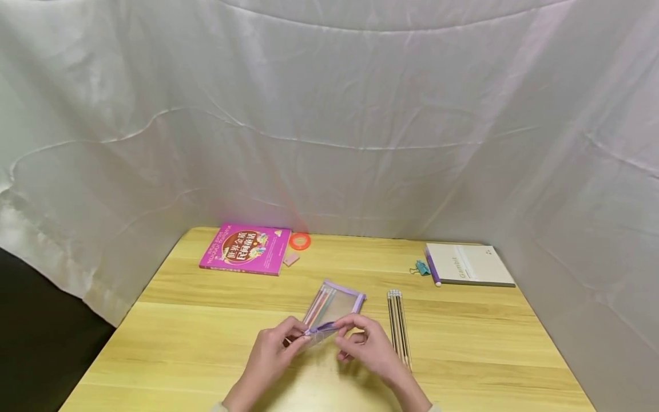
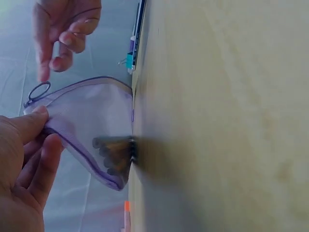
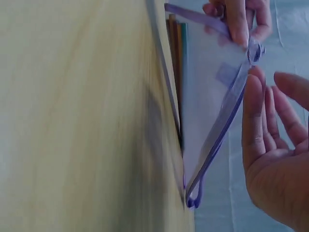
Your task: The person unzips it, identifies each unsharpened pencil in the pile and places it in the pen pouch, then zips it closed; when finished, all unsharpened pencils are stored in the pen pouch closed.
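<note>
A clear zip pouch (image 1: 346, 304) with purple edging stands tilted up at its near end, with several coloured pencils (image 1: 320, 304) inside along its left side. My left hand (image 1: 270, 349) pinches the pouch's near left corner between thumb and fingers, beside the zipper. My right hand (image 1: 372, 346) is at the zipper edge, its index fingertip right by the zipper in the right wrist view and its thumb apart. The zipper's ring pull (image 2: 39, 90) stands up near that fingertip in the left wrist view. A bundle of striped pencils (image 1: 398, 321) lies right of the pouch, partly behind my right hand.
At the back left of the wooden table (image 1: 170, 326) lie a pink book (image 1: 247, 249), an orange ring-shaped roll (image 1: 300, 241) and a pink eraser (image 1: 291, 259). A notebook (image 1: 471, 264), a purple-and-white pen (image 1: 432, 265) and a teal binder clip (image 1: 423, 268) lie back right. Grey curtains surround the table.
</note>
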The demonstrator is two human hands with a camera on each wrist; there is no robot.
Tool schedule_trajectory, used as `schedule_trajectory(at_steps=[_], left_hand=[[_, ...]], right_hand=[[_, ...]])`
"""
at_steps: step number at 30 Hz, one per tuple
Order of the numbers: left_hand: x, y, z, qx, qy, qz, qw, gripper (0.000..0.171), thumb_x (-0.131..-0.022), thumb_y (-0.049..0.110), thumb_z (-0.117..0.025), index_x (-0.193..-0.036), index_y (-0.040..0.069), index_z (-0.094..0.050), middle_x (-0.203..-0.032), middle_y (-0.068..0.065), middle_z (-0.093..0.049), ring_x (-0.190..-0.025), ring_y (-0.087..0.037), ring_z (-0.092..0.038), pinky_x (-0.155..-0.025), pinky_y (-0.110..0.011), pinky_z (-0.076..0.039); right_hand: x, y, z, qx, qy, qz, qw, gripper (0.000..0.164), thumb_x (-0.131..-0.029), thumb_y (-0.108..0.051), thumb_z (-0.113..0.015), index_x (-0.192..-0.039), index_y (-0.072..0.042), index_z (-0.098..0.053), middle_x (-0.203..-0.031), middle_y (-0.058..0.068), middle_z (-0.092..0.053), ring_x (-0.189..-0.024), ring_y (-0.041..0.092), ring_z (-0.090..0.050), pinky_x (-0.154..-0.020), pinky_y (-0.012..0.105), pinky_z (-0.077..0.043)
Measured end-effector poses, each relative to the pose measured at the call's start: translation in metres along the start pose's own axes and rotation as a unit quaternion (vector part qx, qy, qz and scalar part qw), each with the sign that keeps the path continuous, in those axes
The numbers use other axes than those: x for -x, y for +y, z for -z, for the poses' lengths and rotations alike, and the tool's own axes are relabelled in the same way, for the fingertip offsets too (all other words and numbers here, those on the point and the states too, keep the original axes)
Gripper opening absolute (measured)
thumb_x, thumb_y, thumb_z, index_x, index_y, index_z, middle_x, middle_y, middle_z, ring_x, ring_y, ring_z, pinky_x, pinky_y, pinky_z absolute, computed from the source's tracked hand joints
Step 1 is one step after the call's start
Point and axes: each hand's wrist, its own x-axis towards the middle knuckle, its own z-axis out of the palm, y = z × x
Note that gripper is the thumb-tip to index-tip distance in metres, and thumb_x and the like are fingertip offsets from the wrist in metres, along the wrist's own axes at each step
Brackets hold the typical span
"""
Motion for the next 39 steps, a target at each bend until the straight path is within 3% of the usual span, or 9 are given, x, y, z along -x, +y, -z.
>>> schedule_trajectory(at_steps=[3, 7, 14, 19, 24, 28, 32, 39], left_hand=[[-0.003, -0.001, -0.001, 0.002, 0.01, -0.012, 0.9999, 0.015, -0.085, 0.009, -0.082, -0.091, 0.015, -0.07, -0.082, 0.004, -0.078, -0.065, 0.005, -0.061, -0.056, -0.015, -0.054], [-0.004, -0.002, -0.003, -0.004, 0.015, -0.033, 0.9993, 0.012, -0.086, 0.007, -0.08, -0.09, 0.015, -0.073, -0.085, 0.002, -0.079, -0.067, 0.004, -0.063, -0.057, -0.012, -0.053], [-0.003, 0.0, -0.003, -0.012, 0.012, -0.044, 0.9989, 0.01, -0.09, 0.008, -0.078, -0.096, 0.016, -0.075, -0.084, 0.003, -0.078, -0.069, 0.002, -0.065, -0.058, -0.011, -0.053], [-0.003, 0.001, -0.004, -0.019, 0.005, -0.046, 0.9987, 0.009, -0.092, 0.01, -0.076, -0.098, 0.017, -0.074, -0.082, 0.005, -0.076, -0.068, 0.003, -0.063, -0.058, -0.011, -0.052], [-0.003, 0.0, -0.004, -0.024, 0.0, -0.052, 0.9984, 0.01, -0.093, 0.01, -0.076, -0.099, 0.018, -0.073, -0.081, 0.006, -0.075, -0.065, 0.006, -0.059, -0.057, -0.01, -0.05], [-0.002, 0.0, -0.003, -0.02, -0.003, -0.054, 0.9983, 0.01, -0.094, 0.01, -0.075, -0.099, 0.017, -0.072, -0.08, 0.007, -0.074, -0.065, 0.006, -0.058, -0.056, -0.011, -0.05], [-0.002, 0.0, -0.003, -0.014, -0.004, -0.052, 0.9985, 0.009, -0.094, 0.01, -0.074, -0.099, 0.017, -0.072, -0.081, 0.007, -0.074, -0.065, 0.005, -0.059, -0.056, -0.011, -0.051], [-0.001, -0.001, -0.003, -0.019, -0.009, -0.053, 0.9984, 0.008, -0.095, 0.012, -0.073, -0.1, 0.017, -0.072, -0.081, 0.007, -0.074, -0.066, 0.005, -0.06, -0.056, -0.011, -0.051]], right_hand=[[0.001, 0.0, -0.005, 0.002, -0.031, 0.02, 0.999, 0.029, -0.094, -0.003, -0.073, -0.121, 0.003, -0.066, -0.101, 0.017, -0.068, -0.068, 0.021, -0.075, -0.07, 0.053, -0.062], [0.002, 0.001, -0.011, 0.021, -0.037, 0.024, 0.999, 0.024, -0.095, -0.005, -0.073, -0.118, 0.001, -0.069, -0.1, 0.021, -0.069, -0.067, 0.023, -0.075, -0.067, 0.053, -0.062], [0.002, 0.003, -0.016, 0.047, -0.023, 0.005, 0.999, 0.02, -0.095, -0.01, -0.074, -0.113, 0.0, -0.073, -0.098, 0.019, -0.071, -0.065, 0.017, -0.074, -0.066, 0.046, -0.064], [0.002, 0.002, -0.017, 0.055, -0.022, 0.001, 0.998, 0.015, -0.096, -0.01, -0.073, -0.107, 0.001, -0.071, -0.097, 0.016, -0.07, -0.066, 0.023, -0.074, -0.065, 0.044, -0.064], [0.002, 0.0, -0.018, 0.057, -0.012, -0.003, 0.998, 0.009, -0.095, -0.01, -0.073, -0.099, -0.003, -0.07, -0.087, 0.02, -0.072, -0.067, 0.032, -0.074, -0.065, 0.044, -0.064], [0.0, -0.001, -0.018, 0.051, 0.017, 0.003, 0.999, 0.009, -0.093, -0.008, -0.075, -0.097, -0.002, -0.07, -0.086, 0.027, -0.072, -0.067, 0.026, -0.074, -0.066, 0.042, -0.064], [-0.001, -0.003, -0.017, 0.042, 0.031, 0.024, 0.998, 0.013, -0.092, -0.005, -0.075, -0.101, 0.002, -0.069, -0.095, 0.03, -0.071, -0.069, 0.017, -0.074, -0.068, 0.04, -0.064], [-0.005, -0.007, -0.017, 0.025, 0.036, 0.043, 0.998, 0.023, -0.093, -0.005, -0.073, -0.113, 0.006, -0.066, -0.095, 0.019, -0.068, -0.075, 0.016, -0.073, -0.071, 0.039, -0.065]])
